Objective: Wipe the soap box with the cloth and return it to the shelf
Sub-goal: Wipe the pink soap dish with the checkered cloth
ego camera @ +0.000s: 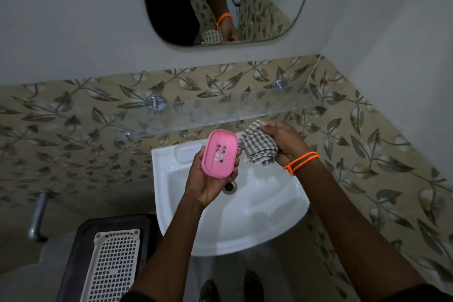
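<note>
While the left hand (pixel 210 179) cradles the pink soap box (pixel 220 152) above the white sink (pixel 245 223), its fingers curl round the box's edges (slotted side facing up); the right hand (pixel 285 143), just beside, clenches the checked cloth (pixel 258 146) in bunched fingers, below the glass shelf (pixel 220 110).

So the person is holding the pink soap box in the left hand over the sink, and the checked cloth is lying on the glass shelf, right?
Not quite. The head view shows the checked cloth bunched in the right hand, held below the glass shelf, not lying on it. The rest stands: the left hand holds the pink soap box over the sink.
</note>
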